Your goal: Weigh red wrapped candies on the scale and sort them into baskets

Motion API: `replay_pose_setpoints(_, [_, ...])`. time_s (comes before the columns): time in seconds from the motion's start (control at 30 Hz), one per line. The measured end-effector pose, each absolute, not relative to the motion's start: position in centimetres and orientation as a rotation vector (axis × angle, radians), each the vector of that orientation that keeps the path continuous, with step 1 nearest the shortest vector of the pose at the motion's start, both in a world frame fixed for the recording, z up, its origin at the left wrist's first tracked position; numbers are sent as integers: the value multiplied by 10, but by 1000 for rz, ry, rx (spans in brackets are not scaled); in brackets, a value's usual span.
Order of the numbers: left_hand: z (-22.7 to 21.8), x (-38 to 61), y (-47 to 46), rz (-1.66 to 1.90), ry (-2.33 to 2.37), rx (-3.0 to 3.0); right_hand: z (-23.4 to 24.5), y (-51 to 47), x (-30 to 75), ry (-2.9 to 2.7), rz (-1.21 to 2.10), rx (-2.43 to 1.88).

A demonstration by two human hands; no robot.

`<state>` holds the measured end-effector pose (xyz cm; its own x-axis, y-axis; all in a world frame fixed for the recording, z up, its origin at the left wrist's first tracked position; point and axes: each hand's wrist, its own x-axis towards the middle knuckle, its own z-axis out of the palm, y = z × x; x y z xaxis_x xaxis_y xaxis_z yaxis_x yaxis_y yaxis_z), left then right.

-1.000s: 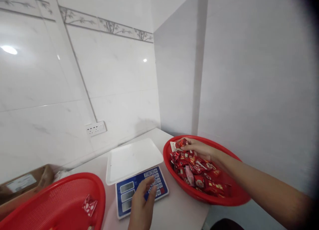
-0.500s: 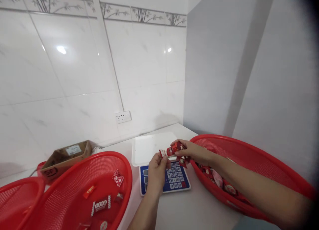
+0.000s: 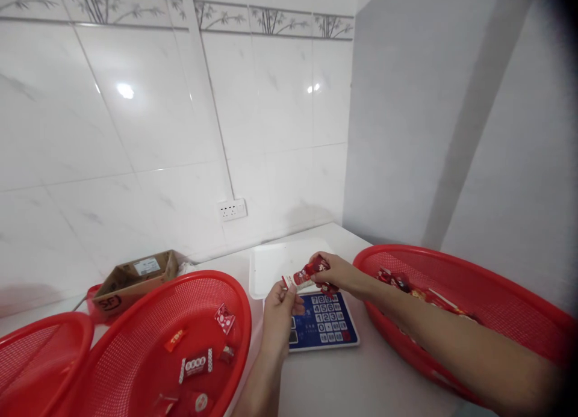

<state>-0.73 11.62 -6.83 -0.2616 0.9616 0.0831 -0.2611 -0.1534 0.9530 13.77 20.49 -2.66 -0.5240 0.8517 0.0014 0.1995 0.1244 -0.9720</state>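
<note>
Over the scale, my right hand is closed around a bunch of red wrapped candies. A red-and-white wrapper stretches from that bunch toward my left hand. The thumb and fingers of my left hand pinch its pale end. Below both hands is the blue keypad of the scale, with its white weighing tray behind. My right forearm crosses a red mesh basket that holds more wrapped candies. How many pieces my right hand holds is hidden.
At the left, a red basket holds several scattered candies; another red basket stands beyond it. Behind them sits an open cardboard box. A tiled wall with a socket borders the white table.
The view has shifted, so the scene sits further right. Both hands have moved left relative to the scale, uncovering more of its keypad. More candies show in the right basket.
</note>
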Motion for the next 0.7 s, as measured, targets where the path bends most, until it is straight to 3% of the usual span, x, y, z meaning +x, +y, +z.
replay_pose_setpoints(0.27, [-80,-2,113,1653,1175,875,-40,226,127,-1582,1370,-1149])
replay_pose_setpoints(0.7, [-116,43,87,1438,1067,1072,-43,238,99,-1291,1531,-1120])
